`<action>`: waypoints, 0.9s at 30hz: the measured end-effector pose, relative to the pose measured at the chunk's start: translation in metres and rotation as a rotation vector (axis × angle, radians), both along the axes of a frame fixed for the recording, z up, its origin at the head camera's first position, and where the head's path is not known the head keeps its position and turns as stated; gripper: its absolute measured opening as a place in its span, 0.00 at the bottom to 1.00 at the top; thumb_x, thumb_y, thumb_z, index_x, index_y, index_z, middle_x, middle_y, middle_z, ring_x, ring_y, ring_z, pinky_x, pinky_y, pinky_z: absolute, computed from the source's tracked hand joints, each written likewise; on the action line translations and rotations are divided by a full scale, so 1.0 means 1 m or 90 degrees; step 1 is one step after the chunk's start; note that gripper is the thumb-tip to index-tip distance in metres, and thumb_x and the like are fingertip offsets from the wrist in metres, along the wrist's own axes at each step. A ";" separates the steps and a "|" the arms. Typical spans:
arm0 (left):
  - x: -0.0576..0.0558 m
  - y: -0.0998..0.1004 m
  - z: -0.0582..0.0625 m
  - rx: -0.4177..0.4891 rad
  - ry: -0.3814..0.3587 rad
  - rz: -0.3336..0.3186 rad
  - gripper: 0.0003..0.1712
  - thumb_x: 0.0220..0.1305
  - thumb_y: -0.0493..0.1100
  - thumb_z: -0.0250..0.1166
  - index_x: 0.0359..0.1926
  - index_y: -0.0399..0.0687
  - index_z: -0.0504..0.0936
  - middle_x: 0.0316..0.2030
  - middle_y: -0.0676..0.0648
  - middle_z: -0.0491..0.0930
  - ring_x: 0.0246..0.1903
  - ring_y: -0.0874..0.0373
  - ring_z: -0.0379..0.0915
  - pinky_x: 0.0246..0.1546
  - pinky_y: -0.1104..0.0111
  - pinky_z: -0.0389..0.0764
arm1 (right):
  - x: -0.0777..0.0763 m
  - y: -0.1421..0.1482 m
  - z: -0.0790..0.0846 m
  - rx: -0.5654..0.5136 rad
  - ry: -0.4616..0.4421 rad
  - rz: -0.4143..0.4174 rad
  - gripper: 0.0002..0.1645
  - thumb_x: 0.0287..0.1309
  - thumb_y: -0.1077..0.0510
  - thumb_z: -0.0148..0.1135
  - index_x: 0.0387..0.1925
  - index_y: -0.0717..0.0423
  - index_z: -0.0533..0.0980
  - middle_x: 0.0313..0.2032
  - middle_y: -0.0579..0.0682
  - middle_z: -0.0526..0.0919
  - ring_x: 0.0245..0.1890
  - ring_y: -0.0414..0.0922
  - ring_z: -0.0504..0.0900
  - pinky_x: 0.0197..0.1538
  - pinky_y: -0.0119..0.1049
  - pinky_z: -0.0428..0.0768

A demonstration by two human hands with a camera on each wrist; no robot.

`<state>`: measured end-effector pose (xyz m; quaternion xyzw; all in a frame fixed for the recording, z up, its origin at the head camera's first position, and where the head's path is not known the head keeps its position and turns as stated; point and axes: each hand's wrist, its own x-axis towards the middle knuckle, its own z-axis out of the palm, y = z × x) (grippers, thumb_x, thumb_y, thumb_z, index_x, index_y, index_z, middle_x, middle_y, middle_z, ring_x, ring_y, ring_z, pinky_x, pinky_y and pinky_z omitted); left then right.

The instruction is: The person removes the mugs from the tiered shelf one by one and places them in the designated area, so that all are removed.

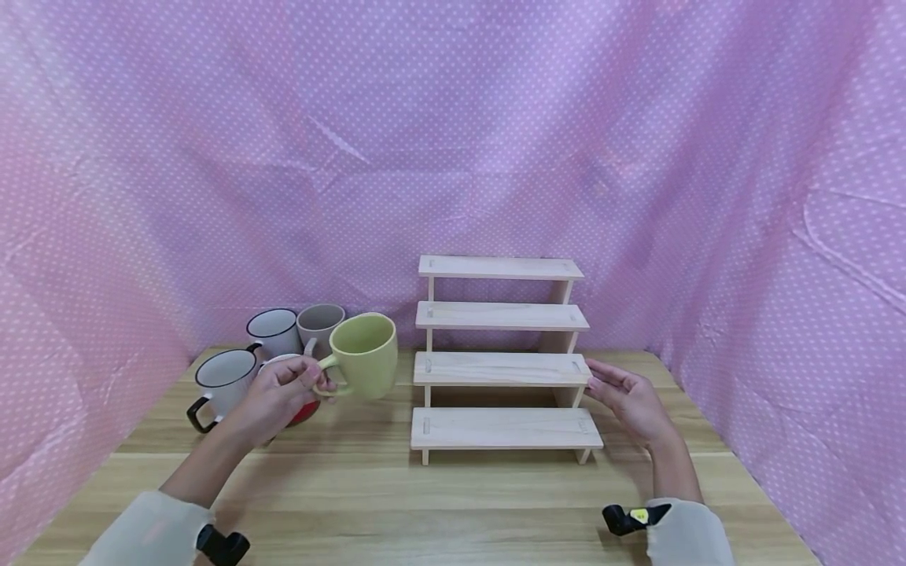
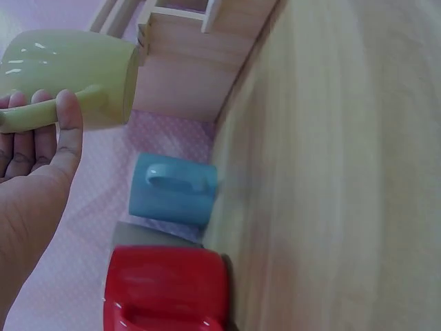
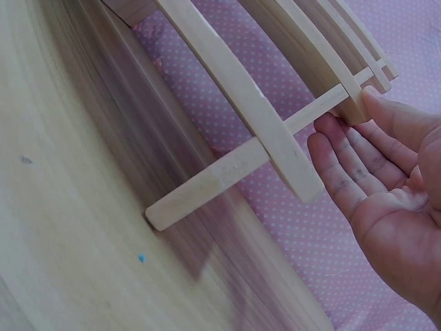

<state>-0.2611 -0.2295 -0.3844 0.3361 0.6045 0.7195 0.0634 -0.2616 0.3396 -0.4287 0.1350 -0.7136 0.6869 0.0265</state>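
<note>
My left hand grips a yellow-green mug by its handle, holding it upright above the table, left of a four-step wooden display rack. In the left wrist view, the thumb and fingers of that hand close round the handle of the mug. My right hand is at the rack's right side. Its thumb and fingers hold the end of the second shelf from the bottom, as the right wrist view shows with the hand at the shelf's tip. Every shelf is bare.
Two white mugs with dark rims and a grey mug stand at the table's left. A red mug is partly behind my left hand; a blue mug shows in the left wrist view. Pink dotted cloth surrounds the table.
</note>
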 end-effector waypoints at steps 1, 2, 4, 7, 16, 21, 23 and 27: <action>0.001 -0.002 -0.002 0.004 -0.003 -0.005 0.14 0.80 0.31 0.46 0.41 0.40 0.79 0.39 0.49 0.82 0.44 0.59 0.82 0.47 0.65 0.86 | 0.000 0.000 0.000 0.000 0.000 0.000 0.35 0.73 0.65 0.59 0.71 0.79 0.58 0.57 0.44 0.82 0.55 0.37 0.83 0.63 0.38 0.78; 0.001 -0.003 -0.005 0.008 -0.008 -0.012 0.14 0.80 0.30 0.46 0.41 0.41 0.79 0.40 0.49 0.82 0.45 0.59 0.82 0.47 0.65 0.86 | 0.000 0.000 0.001 0.000 0.001 -0.001 0.35 0.73 0.64 0.59 0.71 0.79 0.58 0.57 0.43 0.82 0.55 0.37 0.83 0.63 0.38 0.78; 0.003 -0.007 -0.009 0.008 -0.022 -0.018 0.14 0.80 0.30 0.47 0.41 0.42 0.79 0.40 0.49 0.82 0.45 0.59 0.82 0.48 0.65 0.86 | 0.001 -0.001 0.002 0.001 -0.001 -0.003 0.35 0.73 0.64 0.59 0.71 0.79 0.58 0.57 0.43 0.82 0.55 0.37 0.83 0.63 0.38 0.78; 0.004 -0.010 -0.017 -0.005 -0.040 -0.011 0.13 0.79 0.30 0.48 0.42 0.43 0.78 0.41 0.49 0.82 0.45 0.59 0.82 0.49 0.65 0.86 | 0.002 -0.002 0.004 0.002 -0.003 -0.006 0.35 0.72 0.64 0.60 0.71 0.79 0.58 0.57 0.42 0.82 0.55 0.37 0.83 0.63 0.37 0.78; 0.008 -0.005 -0.038 -0.060 -0.067 0.084 0.08 0.78 0.32 0.53 0.41 0.34 0.78 0.38 0.49 0.83 0.40 0.58 0.83 0.47 0.60 0.87 | 0.000 0.000 0.000 0.009 -0.006 -0.011 0.36 0.72 0.63 0.61 0.71 0.78 0.58 0.55 0.39 0.83 0.54 0.37 0.83 0.61 0.37 0.79; 0.011 -0.001 -0.044 -0.071 -0.107 0.123 0.07 0.77 0.33 0.56 0.41 0.34 0.79 0.37 0.48 0.83 0.38 0.56 0.84 0.46 0.62 0.88 | 0.001 0.000 0.000 0.018 -0.011 -0.014 0.36 0.72 0.62 0.61 0.71 0.77 0.58 0.55 0.38 0.83 0.55 0.36 0.83 0.63 0.39 0.78; 0.012 0.001 -0.046 -0.090 -0.126 0.149 0.07 0.77 0.35 0.57 0.41 0.34 0.79 0.37 0.48 0.83 0.38 0.56 0.85 0.46 0.63 0.87 | 0.001 -0.001 0.001 0.016 -0.009 -0.016 0.36 0.72 0.62 0.61 0.71 0.77 0.59 0.56 0.41 0.82 0.55 0.36 0.83 0.63 0.39 0.78; 0.013 0.004 -0.049 -0.115 -0.160 0.190 0.08 0.76 0.37 0.59 0.41 0.33 0.79 0.37 0.47 0.83 0.40 0.54 0.84 0.47 0.63 0.87 | 0.001 -0.002 0.002 0.014 -0.008 -0.019 0.36 0.72 0.62 0.61 0.71 0.77 0.59 0.59 0.48 0.81 0.55 0.36 0.83 0.62 0.38 0.79</action>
